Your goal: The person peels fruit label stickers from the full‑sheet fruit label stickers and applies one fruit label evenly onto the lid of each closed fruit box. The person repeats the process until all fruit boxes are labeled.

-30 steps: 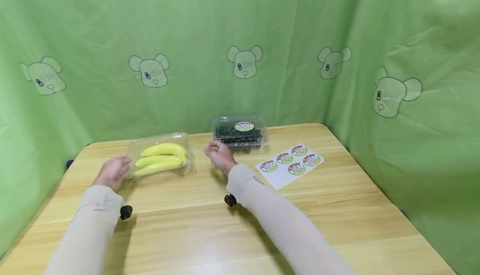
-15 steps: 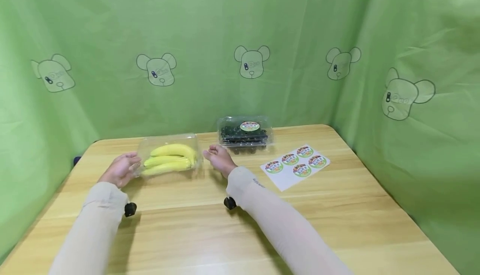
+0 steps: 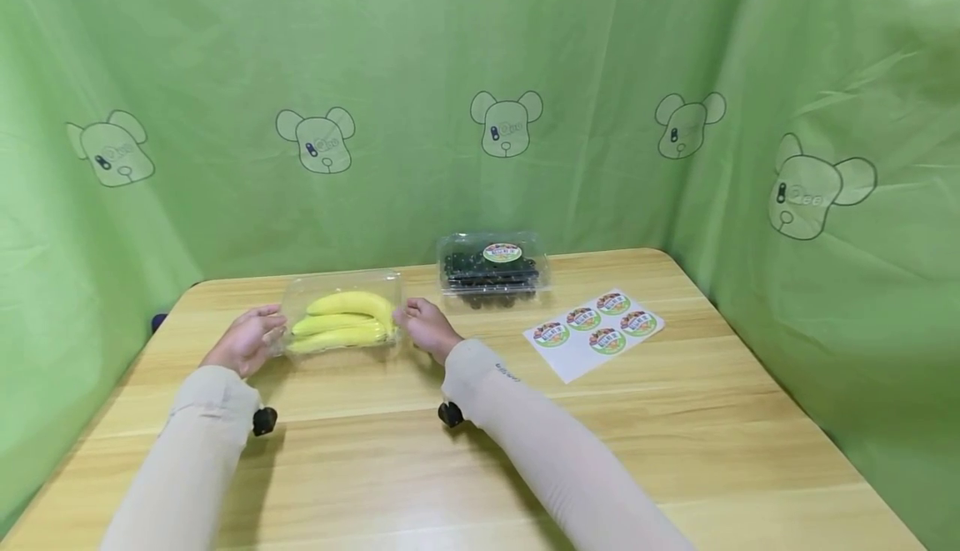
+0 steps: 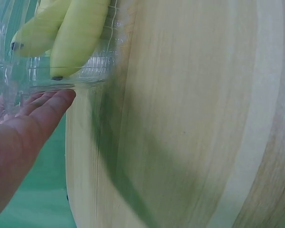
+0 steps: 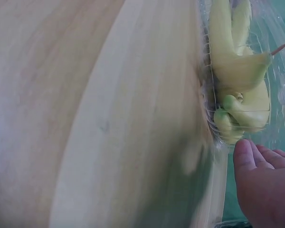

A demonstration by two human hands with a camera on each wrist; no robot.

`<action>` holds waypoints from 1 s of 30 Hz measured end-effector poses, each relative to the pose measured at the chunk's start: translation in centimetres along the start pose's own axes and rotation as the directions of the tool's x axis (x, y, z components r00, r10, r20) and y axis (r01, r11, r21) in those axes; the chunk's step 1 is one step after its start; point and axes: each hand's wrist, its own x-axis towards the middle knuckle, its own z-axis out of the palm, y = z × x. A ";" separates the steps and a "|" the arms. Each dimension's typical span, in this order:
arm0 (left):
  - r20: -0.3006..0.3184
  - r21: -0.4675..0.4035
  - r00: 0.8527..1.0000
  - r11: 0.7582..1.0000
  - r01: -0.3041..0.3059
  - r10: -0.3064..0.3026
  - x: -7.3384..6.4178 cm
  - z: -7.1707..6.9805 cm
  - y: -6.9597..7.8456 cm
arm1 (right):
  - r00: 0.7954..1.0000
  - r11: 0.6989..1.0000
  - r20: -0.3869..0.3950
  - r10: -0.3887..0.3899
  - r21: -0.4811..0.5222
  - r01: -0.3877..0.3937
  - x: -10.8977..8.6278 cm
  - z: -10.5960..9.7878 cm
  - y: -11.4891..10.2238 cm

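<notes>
Head view: I've got a clear plastic clamshell with yellow bananas inside, out on the far left part of the wooden counter. A person's left hand is at one end of it, the right hand at the other — box squarely between them. Further right, towards the back, there's a second clamshell of dark fruit, a round label on its lid; nearer and to its right lies a white sticker sheet bearing five round labels. Green curtain with bear-head outlines behind everything.

Over to my left wrist feed: two banana ends with dark tips show through the plastic, and the left fingers are straight, laid against the end wall rather than wrapped round it.

Right wrist feed: bananas again, one with a thin brown tip. The right fingers are extended too, tips up against that end — uncurled, no pinch. Whether the box's base touches the wood, I can't tell from here.
</notes>
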 end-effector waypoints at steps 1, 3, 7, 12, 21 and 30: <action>0.000 0.001 1.000 1.000 0.002 -0.002 0.0 0.0 0.0 | 1.000 1.000 0.004 0.002 -0.004 -0.002 0.0 0.0 0.0; 0.003 0.002 1.000 1.000 0.006 -0.006 -0.1 0.0 0.1 | 1.000 1.000 0.009 0.005 -0.011 -0.005 0.0 0.1 0.0; 0.009 0.004 1.000 1.000 0.010 -0.010 -0.1 0.0 0.0 | 1.000 1.000 0.016 0.013 -0.008 -0.013 -0.1 -0.1 0.1; 0.017 0.005 1.000 1.000 0.016 -0.016 -0.1 -0.1 0.0 | 1.000 1.000 0.016 0.007 -0.017 -0.006 -0.4 -0.2 0.0; 0.016 -0.019 1.000 1.000 0.004 -0.004 -0.4 0.0 0.5 | 1.000 1.000 0.018 0.005 -0.013 -0.005 -0.2 -0.3 -0.1; 0.003 -0.024 1.000 1.000 0.001 -0.001 -0.4 0.0 0.5 | 1.000 1.000 0.014 -0.008 -0.024 0.009 -0.2 -0.5 -0.2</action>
